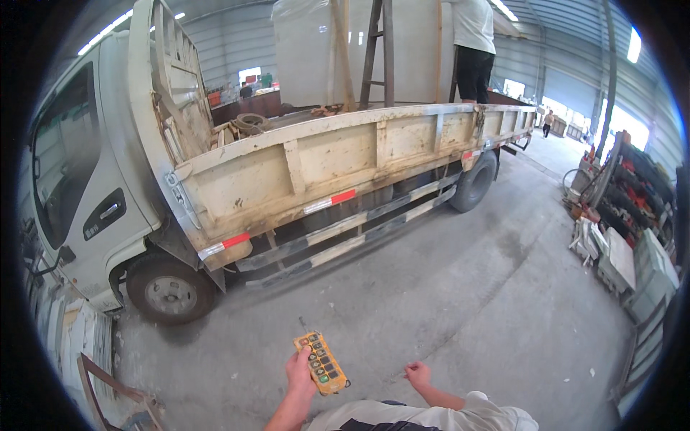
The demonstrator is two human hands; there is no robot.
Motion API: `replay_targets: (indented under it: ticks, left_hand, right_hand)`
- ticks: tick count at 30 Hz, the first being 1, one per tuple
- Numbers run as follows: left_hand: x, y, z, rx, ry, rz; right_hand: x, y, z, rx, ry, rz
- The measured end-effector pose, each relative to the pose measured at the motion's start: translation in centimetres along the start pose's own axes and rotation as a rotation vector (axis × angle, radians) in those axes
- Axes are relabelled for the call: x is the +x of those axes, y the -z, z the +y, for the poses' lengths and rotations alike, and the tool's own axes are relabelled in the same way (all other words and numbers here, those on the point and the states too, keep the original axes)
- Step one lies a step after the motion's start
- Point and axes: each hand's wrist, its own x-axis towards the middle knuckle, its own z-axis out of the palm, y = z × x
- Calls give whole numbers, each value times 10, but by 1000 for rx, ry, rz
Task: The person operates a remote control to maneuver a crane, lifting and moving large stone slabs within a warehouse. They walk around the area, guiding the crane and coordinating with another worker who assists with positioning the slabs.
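Observation:
My left hand [300,370] is closed around a yellow handheld remote control [325,368] with two rows of buttons and a short antenna at its top. The thumb lies on the buttons near the upper left edge of the remote. To the right, my right hand [418,375] hangs in front of my body with its fingers curled in, and nothing shows in it. Ahead stands a flatbed truck [338,158] with a worn cream side panel. On its bed are large pale upright slabs [305,65], with a dark ladder [375,54] in front of them.
A person [474,50] in a white top stands on the truck bed. Another person [548,123] is far off at the right. Slabs and stacked materials [617,258] line the right side. A rusty metal frame [108,381] stands at lower left. Grey concrete floor [460,287] lies between.

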Motion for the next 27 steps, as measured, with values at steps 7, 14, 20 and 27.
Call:
replay_targets:
  ticks: [7, 14, 20, 27]
  left_hand:
    - [-8, -8, 0, 7, -3, -21]
    - [-7, -3, -2, 37, 10, 5]
    - [-10, -10, -2, 33, -5, 13]
    - [-12, -12, 0, 50, -24, -4]
  right_hand:
    - [-8, -6, 12, -60, -42, 20]
    - [-13, -27, -20, 120, -104, -11]
    - [-3, -38, -30, 276, -117, -27]
    - [0, -48, -59, 361, -80, -60]
